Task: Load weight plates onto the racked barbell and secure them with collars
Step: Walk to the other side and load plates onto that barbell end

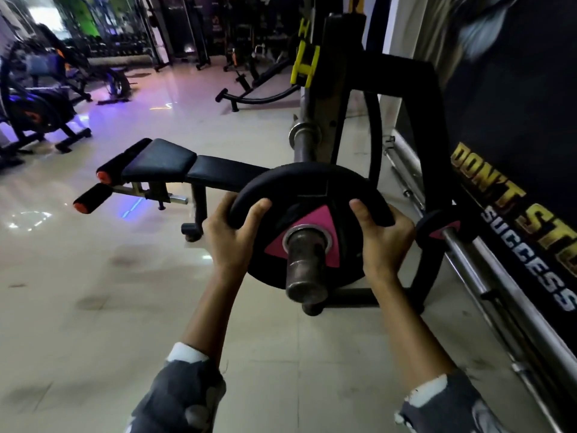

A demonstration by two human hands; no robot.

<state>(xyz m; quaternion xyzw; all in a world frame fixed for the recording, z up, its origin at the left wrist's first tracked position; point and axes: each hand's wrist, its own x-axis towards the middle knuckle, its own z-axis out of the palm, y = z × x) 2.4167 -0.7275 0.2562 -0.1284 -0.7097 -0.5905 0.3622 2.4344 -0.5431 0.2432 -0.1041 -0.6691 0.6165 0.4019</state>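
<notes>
Holding a black weight plate [312, 181] marked with pink triangles, the left grip [232, 235] and right grip [382, 239] each curl their fingers round opposite sides of its rim. The plate is threaded on the barbell sleeve [305, 265], whose worn steel end points toward the viewer. Behind it, a padded bench [162, 160] stands on the tiled floor [93, 276].

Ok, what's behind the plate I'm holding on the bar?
Behind the weight plate, the barbell runs on to the rack upright. The stretch of bar right behind the plate is covered.
</notes>
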